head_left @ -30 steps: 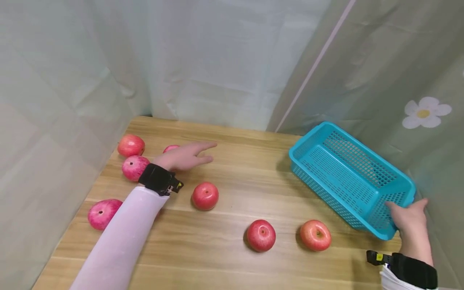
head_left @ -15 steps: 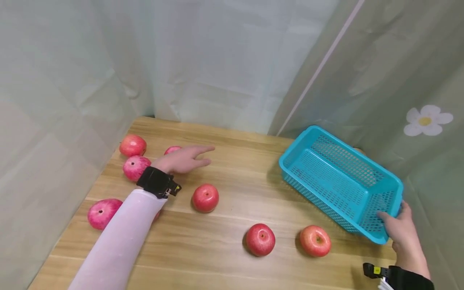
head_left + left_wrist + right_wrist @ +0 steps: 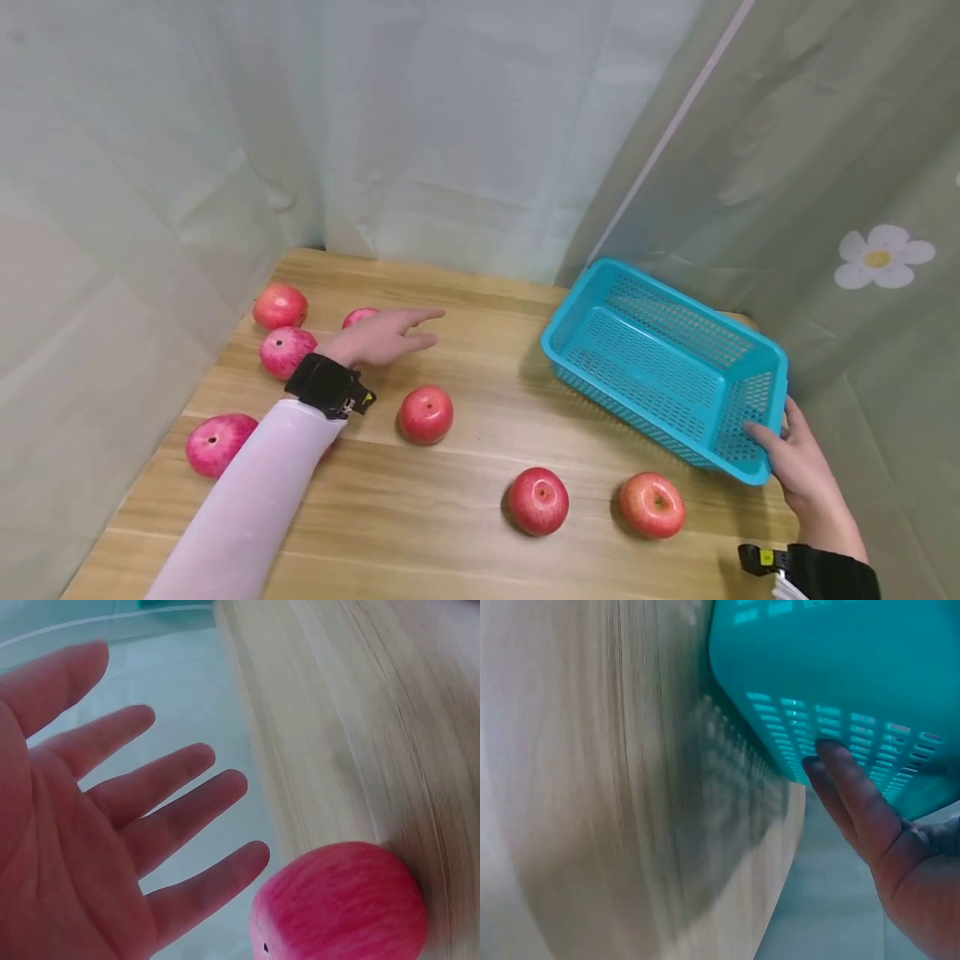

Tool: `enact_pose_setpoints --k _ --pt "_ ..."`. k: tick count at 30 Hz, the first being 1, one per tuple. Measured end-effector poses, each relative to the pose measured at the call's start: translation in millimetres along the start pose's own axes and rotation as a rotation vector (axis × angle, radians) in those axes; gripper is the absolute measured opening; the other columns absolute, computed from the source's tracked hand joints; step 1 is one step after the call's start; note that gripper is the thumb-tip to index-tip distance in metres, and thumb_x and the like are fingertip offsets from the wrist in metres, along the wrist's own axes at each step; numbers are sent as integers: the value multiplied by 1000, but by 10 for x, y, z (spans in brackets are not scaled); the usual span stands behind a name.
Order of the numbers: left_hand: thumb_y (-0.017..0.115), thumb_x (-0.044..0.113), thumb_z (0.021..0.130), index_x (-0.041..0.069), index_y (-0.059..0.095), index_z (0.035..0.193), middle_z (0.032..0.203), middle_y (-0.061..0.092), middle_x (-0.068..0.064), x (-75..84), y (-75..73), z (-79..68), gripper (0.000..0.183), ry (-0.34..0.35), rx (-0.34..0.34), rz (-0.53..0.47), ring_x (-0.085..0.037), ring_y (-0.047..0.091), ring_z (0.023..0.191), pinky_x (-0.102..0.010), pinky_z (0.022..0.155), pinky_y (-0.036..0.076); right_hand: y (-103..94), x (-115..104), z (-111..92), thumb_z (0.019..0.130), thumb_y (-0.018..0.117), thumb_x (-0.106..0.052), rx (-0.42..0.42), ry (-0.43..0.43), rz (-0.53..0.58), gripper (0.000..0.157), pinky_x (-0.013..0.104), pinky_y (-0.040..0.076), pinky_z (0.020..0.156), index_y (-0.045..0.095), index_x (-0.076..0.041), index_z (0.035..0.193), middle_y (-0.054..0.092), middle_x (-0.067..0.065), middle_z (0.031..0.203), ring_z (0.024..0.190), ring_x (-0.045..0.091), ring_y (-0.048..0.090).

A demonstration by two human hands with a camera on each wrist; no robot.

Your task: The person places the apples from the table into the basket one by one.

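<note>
A blue perforated plastic basket shows nothing inside it, at the right of the head view. My right hand grips its near right end, thumb over the rim and other fingers against the outer wall; the right wrist view shows these fingers on the slotted side and a shadow on the wood beneath. My left hand hovers with spread fingers, holding nothing. Partly hidden behind it is a small red apple. In the left wrist view a red apple lies just past the little finger.
Three apples lie between the hands: one red apple, another, and a lighter one. Down the left side are several more, including a pink apple by the sleeve. Curtains enclose the wooden table at the back and sides.
My right hand has carried the basket leftward across the table, toward the middle. The left hand stays nearly where it was, fingers still spread.
</note>
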State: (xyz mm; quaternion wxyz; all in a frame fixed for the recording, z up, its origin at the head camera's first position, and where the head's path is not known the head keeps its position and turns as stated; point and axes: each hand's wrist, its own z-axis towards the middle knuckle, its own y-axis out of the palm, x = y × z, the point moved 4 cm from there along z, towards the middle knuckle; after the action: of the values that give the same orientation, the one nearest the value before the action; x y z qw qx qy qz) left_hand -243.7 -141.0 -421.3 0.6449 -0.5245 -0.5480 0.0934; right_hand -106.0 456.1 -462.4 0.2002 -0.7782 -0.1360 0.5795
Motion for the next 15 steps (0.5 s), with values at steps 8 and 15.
enact_pose_setpoints --k 8,15 --pt "58 35 111 7 45 162 158 53 -18 25 -4 77 60 -18 106 -16 -43 60 134 -58 110 48 292 -214 339 116 44 -35 -99 -30 -140 84 47 60 91 -19 -15 168 23 44 163 135 52 53" --pt "57 36 110 5 37 165 154 55 -24 159 39 270 67 -88 177 -55 -42 60 134 -58 110 49 541 -470 527 117 41 -33 -123 -74 -193 80 72 42 107 -16 -11 169 14 41 168 148 63 29"
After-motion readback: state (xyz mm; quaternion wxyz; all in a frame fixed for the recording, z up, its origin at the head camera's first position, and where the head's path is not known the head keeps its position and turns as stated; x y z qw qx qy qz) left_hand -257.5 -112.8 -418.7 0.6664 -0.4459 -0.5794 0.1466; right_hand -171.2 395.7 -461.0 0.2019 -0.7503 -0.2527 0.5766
